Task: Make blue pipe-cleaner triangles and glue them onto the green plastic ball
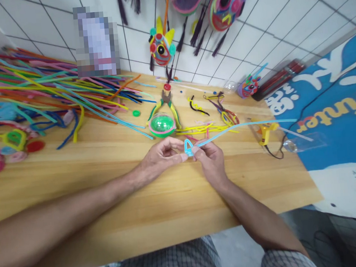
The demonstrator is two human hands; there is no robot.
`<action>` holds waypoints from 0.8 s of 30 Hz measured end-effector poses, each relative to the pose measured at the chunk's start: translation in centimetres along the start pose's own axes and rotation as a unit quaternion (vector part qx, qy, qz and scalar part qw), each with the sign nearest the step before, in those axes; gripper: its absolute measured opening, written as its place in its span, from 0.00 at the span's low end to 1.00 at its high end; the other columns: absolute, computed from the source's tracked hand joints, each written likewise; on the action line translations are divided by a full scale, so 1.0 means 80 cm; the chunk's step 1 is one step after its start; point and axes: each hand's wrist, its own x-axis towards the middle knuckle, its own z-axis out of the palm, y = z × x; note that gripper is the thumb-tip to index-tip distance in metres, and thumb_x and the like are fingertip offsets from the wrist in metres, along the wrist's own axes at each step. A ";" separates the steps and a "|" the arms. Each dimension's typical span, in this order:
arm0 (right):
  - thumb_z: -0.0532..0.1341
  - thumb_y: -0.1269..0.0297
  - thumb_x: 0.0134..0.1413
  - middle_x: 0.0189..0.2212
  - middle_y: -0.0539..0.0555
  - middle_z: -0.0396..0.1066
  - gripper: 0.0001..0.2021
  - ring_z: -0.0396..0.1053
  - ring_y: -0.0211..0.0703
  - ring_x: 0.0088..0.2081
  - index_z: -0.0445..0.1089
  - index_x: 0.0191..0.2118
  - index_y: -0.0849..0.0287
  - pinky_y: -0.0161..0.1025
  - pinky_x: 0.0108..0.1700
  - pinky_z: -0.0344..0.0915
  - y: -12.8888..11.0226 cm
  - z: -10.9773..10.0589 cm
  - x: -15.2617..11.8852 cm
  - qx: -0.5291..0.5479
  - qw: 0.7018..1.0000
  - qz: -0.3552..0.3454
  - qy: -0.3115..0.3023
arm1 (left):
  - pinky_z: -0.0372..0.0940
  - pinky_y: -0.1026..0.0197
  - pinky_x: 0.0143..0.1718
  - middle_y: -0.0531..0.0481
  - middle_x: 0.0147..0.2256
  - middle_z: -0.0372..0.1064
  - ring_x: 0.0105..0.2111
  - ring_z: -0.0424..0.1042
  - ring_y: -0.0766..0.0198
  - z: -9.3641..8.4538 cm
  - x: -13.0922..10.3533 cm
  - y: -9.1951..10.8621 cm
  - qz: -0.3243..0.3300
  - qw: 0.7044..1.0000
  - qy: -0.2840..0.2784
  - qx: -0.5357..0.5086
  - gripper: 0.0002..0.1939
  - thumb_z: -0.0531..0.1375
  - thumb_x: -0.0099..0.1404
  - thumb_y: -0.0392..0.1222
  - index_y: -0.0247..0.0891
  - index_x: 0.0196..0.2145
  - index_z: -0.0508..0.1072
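Note:
A light blue pipe cleaner (215,135) is folded into a small pointed loop at one end, and its long tail runs off to the right above the table. My left hand (164,155) pinches the left side of the folded part between thumb and fingers. Close beside it, my right hand (210,157) grips the same piece where the tail leaves the fold. Just beyond my left hand sits a clear and green ball (162,124) with a pink band. Pliers (166,99) with green and yellow handles lie behind it.
A big heap of coloured pipe cleaners (54,89) covers the back left. Yellow pipe cleaners (202,129) lie beyond my hands. To the right are a yellow glue gun (267,132) with its cord and a blue printed banner (333,117). Decorated masks (161,48) hang at the wall.

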 end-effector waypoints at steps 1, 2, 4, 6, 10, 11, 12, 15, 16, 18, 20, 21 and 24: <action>0.65 0.61 0.51 0.21 0.45 0.68 0.06 0.63 0.36 0.24 0.70 0.28 0.56 0.36 0.30 0.64 0.000 0.002 -0.001 -0.006 1.000 -0.003 -0.006 | 0.67 0.66 0.29 0.49 0.36 0.77 0.30 0.72 0.67 0.001 0.000 -0.002 -0.010 1.000 -0.011 -0.007 0.20 0.74 0.52 0.45 0.36 0.39 0.75; 0.65 0.60 0.52 0.21 0.45 0.68 0.06 0.63 0.36 0.24 0.70 0.29 0.56 0.36 0.31 0.64 0.001 0.003 -0.002 -0.012 1.000 -0.003 -0.013 | 0.68 0.65 0.28 0.49 0.35 0.77 0.30 0.72 0.66 0.001 -0.001 -0.004 -0.021 1.000 -0.018 -0.013 0.20 0.74 0.53 0.47 0.35 0.39 0.75; 0.65 0.59 0.53 0.22 0.46 0.69 0.07 0.64 0.36 0.24 0.70 0.30 0.55 0.36 0.31 0.65 0.003 0.006 -0.005 -0.021 0.999 -0.002 -0.024 | 0.69 0.64 0.27 0.51 0.31 0.75 0.29 0.73 0.65 0.002 -0.002 -0.007 -0.039 0.999 -0.020 -0.022 0.19 0.74 0.54 0.49 0.35 0.37 0.75; 0.65 0.58 0.53 0.24 0.47 0.70 0.08 0.65 0.37 0.26 0.71 0.31 0.55 0.36 0.31 0.66 0.005 0.007 -0.006 -0.025 0.999 0.003 -0.035 | 0.70 0.64 0.27 0.52 0.29 0.74 0.27 0.73 0.66 0.002 -0.004 -0.008 -0.054 0.998 -0.009 -0.029 0.18 0.74 0.55 0.50 0.35 0.34 0.76; 0.66 0.55 0.54 0.28 0.48 0.72 0.10 0.68 0.38 0.29 0.72 0.35 0.56 0.37 0.34 0.68 0.007 0.004 -0.005 -0.016 0.999 0.021 -0.047 | 0.71 0.65 0.28 0.51 0.30 0.76 0.27 0.74 0.67 0.001 -0.004 -0.010 -0.068 0.995 0.014 -0.067 0.17 0.74 0.55 0.49 0.34 0.33 0.76; 0.66 0.53 0.55 0.28 0.48 0.72 0.11 0.68 0.38 0.29 0.72 0.36 0.56 0.37 0.34 0.68 0.007 0.003 -0.004 -0.011 0.999 0.024 -0.046 | 0.71 0.65 0.29 0.52 0.30 0.76 0.27 0.75 0.67 0.000 -0.004 -0.010 -0.070 0.994 0.016 -0.078 0.17 0.74 0.55 0.48 0.34 0.33 0.76; 0.66 0.52 0.55 0.28 0.48 0.72 0.12 0.68 0.39 0.29 0.72 0.36 0.56 0.37 0.34 0.68 0.007 0.002 -0.003 -0.007 0.999 0.025 -0.043 | 0.71 0.65 0.29 0.52 0.30 0.77 0.27 0.75 0.67 0.000 -0.003 -0.011 -0.073 0.993 0.017 -0.087 0.16 0.74 0.55 0.48 0.34 0.33 0.76; 0.66 0.52 0.55 0.26 0.48 0.71 0.12 0.68 0.38 0.28 0.72 0.33 0.56 0.37 0.33 0.68 0.008 0.000 -0.001 -0.004 0.999 0.027 -0.030 | 0.71 0.66 0.30 0.52 0.30 0.77 0.27 0.75 0.68 0.000 -0.004 -0.011 -0.083 0.991 0.018 -0.100 0.16 0.75 0.54 0.47 0.34 0.32 0.76; 0.67 0.53 0.55 0.25 0.47 0.71 0.12 0.67 0.38 0.27 0.71 0.33 0.56 0.37 0.33 0.68 0.008 0.000 -0.001 -0.005 0.999 0.027 -0.029 | 0.71 0.66 0.29 0.52 0.29 0.76 0.27 0.75 0.68 0.000 -0.005 -0.010 -0.085 0.991 0.018 -0.101 0.16 0.75 0.54 0.46 0.34 0.32 0.76; 0.67 0.55 0.54 0.24 0.47 0.71 0.11 0.67 0.37 0.27 0.71 0.31 0.56 0.36 0.32 0.67 0.009 0.001 -0.002 -0.007 0.999 0.026 -0.028 | 0.71 0.65 0.29 0.52 0.30 0.76 0.27 0.75 0.68 0.001 -0.006 -0.010 -0.090 0.990 0.016 -0.105 0.16 0.74 0.54 0.46 0.35 0.32 0.75; 0.66 0.56 0.54 0.24 0.47 0.71 0.10 0.67 0.37 0.26 0.71 0.30 0.56 0.36 0.31 0.67 0.011 0.002 -0.002 -0.012 0.999 0.025 -0.027 | 0.71 0.65 0.28 0.52 0.30 0.76 0.27 0.75 0.67 0.002 -0.006 -0.009 -0.093 0.990 0.011 -0.106 0.16 0.74 0.54 0.46 0.35 0.33 0.75; 0.66 0.56 0.54 0.24 0.47 0.71 0.10 0.67 0.37 0.26 0.70 0.30 0.56 0.36 0.31 0.67 0.011 0.002 -0.003 -0.014 0.999 0.024 -0.026 | 0.70 0.65 0.28 0.52 0.30 0.76 0.27 0.74 0.67 0.002 -0.006 -0.009 -0.094 0.990 0.010 -0.102 0.16 0.74 0.54 0.46 0.35 0.34 0.75; 0.66 0.57 0.54 0.24 0.46 0.71 0.09 0.67 0.36 0.26 0.71 0.30 0.56 0.36 0.31 0.67 0.013 0.002 -0.003 -0.020 0.999 0.021 -0.027 | 0.69 0.66 0.26 0.53 0.28 0.75 0.26 0.73 0.68 0.003 -0.006 -0.009 -0.096 0.992 0.011 -0.084 0.16 0.74 0.54 0.47 0.35 0.33 0.75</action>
